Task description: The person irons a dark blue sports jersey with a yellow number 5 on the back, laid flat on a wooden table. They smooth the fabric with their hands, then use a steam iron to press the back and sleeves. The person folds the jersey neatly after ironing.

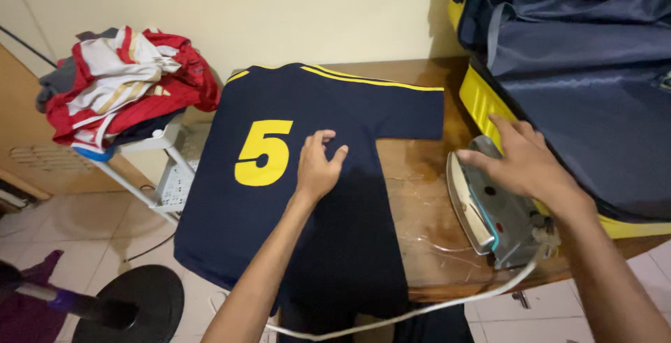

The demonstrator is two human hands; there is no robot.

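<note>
While the left hand (318, 168) presses flat, fingers spread, on the navy football jersey (279, 196) spread across the wooden table (419, 238), the right hand (524, 161) wraps over the handle of the grey clothes iron (493, 210) standing on its heel beside the shirt, near a navy bag (580, 70)

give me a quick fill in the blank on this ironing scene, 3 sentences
1. The left hand lies flat on a navy ____ with yellow stripes.
2. The right hand rests on an ____ standing on its heel.
3. The wooden table has a yellow and dark blue ____ at its right.

Missing words: jersey; iron; bag
</note>
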